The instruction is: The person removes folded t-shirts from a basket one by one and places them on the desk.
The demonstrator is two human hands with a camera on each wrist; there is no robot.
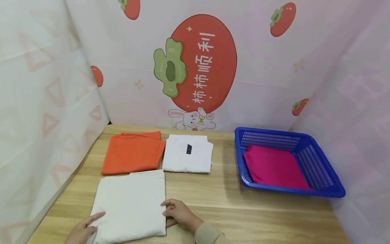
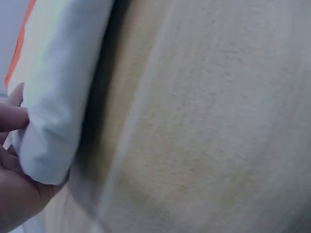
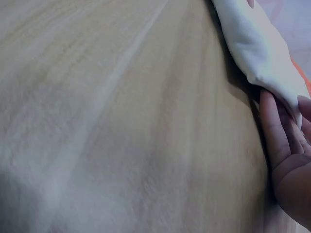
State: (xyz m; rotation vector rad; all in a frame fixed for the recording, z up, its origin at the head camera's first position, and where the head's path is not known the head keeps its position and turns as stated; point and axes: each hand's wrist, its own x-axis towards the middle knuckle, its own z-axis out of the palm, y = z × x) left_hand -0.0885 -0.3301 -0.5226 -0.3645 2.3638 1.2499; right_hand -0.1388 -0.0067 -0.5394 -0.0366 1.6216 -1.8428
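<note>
Off-white cloth [image 1: 131, 205], pinch grip, both hands [image 1: 81, 230] [image 1: 181, 214]

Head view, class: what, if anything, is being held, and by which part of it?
The cream cloth, by two opposite sides: the left hand grips its left edge, the right hand its right edge.

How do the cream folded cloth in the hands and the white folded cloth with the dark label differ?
The cream cloth is held at its sides by the left hand and the right hand; the white cloth lies untouched. The cream cloth looks larger than the white cloth in the head view, though it sits nearer the camera. The white cloth shows a dark label; the cream cloth shows none. Both are folded roughly rectangular.
</note>
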